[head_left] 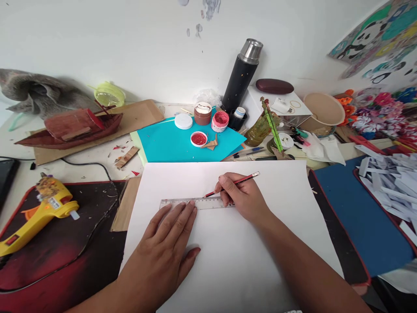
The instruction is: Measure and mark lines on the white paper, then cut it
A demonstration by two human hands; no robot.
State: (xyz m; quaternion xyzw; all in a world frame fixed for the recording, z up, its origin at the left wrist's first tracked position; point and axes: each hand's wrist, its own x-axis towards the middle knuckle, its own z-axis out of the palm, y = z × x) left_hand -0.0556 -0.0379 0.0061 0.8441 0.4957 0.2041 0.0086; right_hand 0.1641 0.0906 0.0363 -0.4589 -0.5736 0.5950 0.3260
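A large white sheet of paper lies before me. Across its upper part rests a clear plastic ruler, set nearly level from left to right. My left hand is laid flat over the ruler's left half, fingers stretched out and thumb apart on the paper. Pinched in my right hand is a red and black pencil with an eraser end. Its tip meets the ruler's upper edge near the middle. The right hand's lower fingers cover the ruler's right end.
On the left lie a yellow hot glue gun with its cord and a brown model boat on cardboard. Behind the paper, paint pots stand on blue paper beside a black thermos. Folded paper pieces are heaped at right.
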